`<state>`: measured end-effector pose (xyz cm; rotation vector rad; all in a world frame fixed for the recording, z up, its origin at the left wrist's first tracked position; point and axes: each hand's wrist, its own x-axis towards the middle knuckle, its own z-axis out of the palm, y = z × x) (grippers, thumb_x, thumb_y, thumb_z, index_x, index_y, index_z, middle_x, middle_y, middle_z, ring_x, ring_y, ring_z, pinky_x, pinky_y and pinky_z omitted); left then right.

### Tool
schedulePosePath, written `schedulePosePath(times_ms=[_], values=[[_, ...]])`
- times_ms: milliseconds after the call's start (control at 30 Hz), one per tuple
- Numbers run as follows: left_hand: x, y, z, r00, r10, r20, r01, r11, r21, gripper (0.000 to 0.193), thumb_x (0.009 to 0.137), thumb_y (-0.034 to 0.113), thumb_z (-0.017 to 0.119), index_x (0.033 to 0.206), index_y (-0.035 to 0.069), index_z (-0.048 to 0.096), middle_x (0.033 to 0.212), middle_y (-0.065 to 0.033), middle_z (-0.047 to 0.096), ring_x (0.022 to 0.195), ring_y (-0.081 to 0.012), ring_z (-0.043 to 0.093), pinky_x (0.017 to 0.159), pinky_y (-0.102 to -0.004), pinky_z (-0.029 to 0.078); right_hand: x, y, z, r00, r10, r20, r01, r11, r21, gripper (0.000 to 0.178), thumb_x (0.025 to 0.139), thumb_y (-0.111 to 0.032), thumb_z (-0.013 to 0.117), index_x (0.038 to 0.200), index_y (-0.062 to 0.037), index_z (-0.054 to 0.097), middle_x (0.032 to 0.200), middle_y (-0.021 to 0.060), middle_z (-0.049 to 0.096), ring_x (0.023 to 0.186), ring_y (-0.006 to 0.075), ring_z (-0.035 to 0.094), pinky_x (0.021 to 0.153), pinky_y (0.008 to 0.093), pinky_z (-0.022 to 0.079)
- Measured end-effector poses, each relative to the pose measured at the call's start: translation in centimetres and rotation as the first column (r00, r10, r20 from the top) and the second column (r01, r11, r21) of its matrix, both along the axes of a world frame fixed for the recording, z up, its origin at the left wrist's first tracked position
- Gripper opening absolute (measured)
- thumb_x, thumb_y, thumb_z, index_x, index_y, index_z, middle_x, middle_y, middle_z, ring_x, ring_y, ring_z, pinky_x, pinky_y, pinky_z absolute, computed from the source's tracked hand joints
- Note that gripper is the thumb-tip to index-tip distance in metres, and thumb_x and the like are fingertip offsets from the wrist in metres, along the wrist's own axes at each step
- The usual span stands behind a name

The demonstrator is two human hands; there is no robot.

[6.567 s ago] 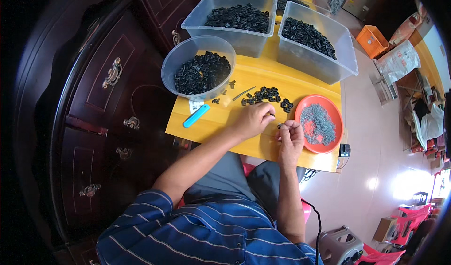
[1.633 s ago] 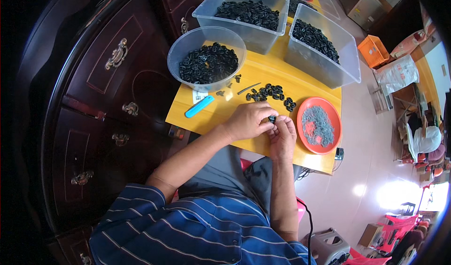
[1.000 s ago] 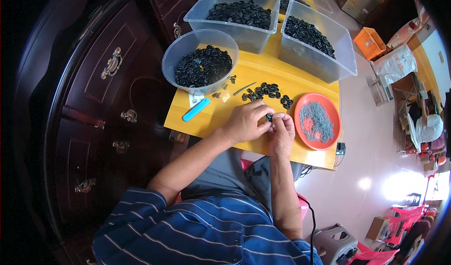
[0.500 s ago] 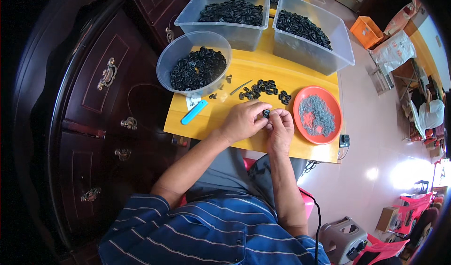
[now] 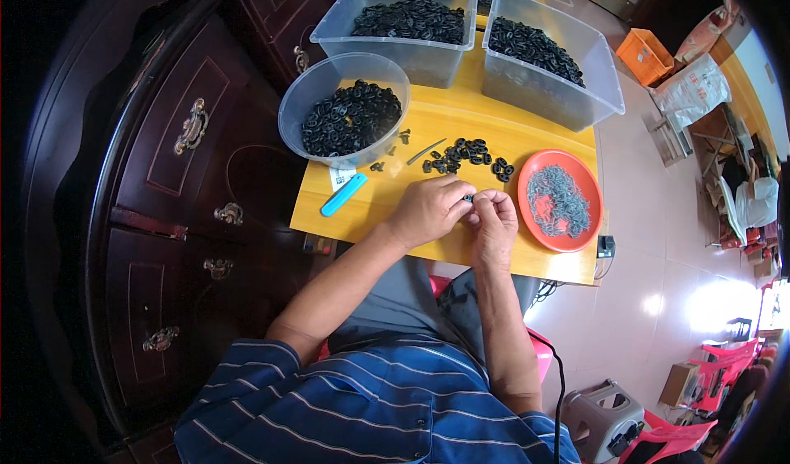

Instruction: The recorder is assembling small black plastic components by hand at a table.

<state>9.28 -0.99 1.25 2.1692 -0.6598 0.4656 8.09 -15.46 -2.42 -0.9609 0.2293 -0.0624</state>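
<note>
Above the near part of the yellow table, my left hand (image 5: 431, 212) pinches a small black oval part (image 5: 468, 198), mostly covered by fingertips. My right hand (image 5: 494, 223) meets it there with thumb and finger closed at the same part; whether it also holds a tiny pin is too small to tell. Just beyond my hands lies a loose group of black oval parts (image 5: 471, 151). To the right of my right hand sits a red plate (image 5: 594, 186) with many thin grey metal pins (image 5: 557, 200).
A round clear tub (image 5: 290, 135) of black parts stands at left. Two clear bins (image 5: 395, 52) (image 5: 597, 93) of black parts stand behind. A blue-handled tool (image 5: 344, 195) and a thin metal rod (image 5: 426, 151) lie on the table (image 5: 374, 209). A dark cabinet (image 5: 181, 242) borders the left.
The black part between my fingertips is more covered now than before. My hands stay together in nearly the same place, and the whole view has shifted slightly.
</note>
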Motion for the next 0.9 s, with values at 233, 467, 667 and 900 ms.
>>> schedulePosePath(times_ms=[233,467,667,900], values=[[0.2,0.0,-0.1,1.0,-0.009,0.012,0.009,1.0,-0.014,0.016,0.085,0.009,0.074,0.099,0.003,0.068,0.086,-0.0132,0.069,0.076,-0.032,0.069,0.067,-0.04,0.055,-0.1,-0.1,0.0,1.0,-0.003,0.001,0.003,1.0,0.01,0.007,0.094,-0.004,0.068,0.095,-0.007,0.062,0.081,-0.0027,0.062,0.066,0.0044,0.053,0.061,0.0193,0.045],[0.2,0.0,-0.2,0.998,-0.025,-0.053,0.02,0.996,-0.083,0.017,0.083,0.008,0.078,0.097,0.003,0.069,0.08,-0.0114,0.067,0.069,-0.0259,0.068,0.063,-0.0358,0.053,-0.4,-0.2,-0.1,1.0,0.012,0.013,-0.013,1.0,0.016,0.007,0.095,-0.004,0.068,0.095,-0.0071,0.062,0.083,-0.0026,0.062,0.067,0.0043,0.053,0.062,0.0198,0.045],[-0.5,-0.6,0.9,0.986,-0.066,-0.156,0.045,0.99,-0.132,0.018,0.082,0.006,0.077,0.099,0.003,0.07,0.078,-0.0088,0.066,0.065,-0.0186,0.064,0.059,-0.032,0.051,-1.1,-0.8,0.1,1.0,0.001,0.031,-0.002,1.0,0.02,0.006,0.096,-0.005,0.067,0.097,-0.0068,0.061,0.083,-0.002,0.062,0.067,0.0047,0.053,0.063,0.0194,0.044],[-0.9,0.3,0.3,0.975,-0.072,-0.208,0.051,0.993,-0.106,0.021,0.08,0.007,0.079,0.1,0.004,0.071,0.076,-0.0066,0.064,0.061,-0.0147,0.06,0.057,-0.03,0.049,-2.5,-1.4,0.1,0.996,0.082,0.043,-0.076,0.991,-0.11,0.004,0.099,-0.006,0.064,0.101,-0.0058,0.061,0.089,-0.0003,0.064,0.074,0.0066,0.056,0.069,0.0218,0.047]])
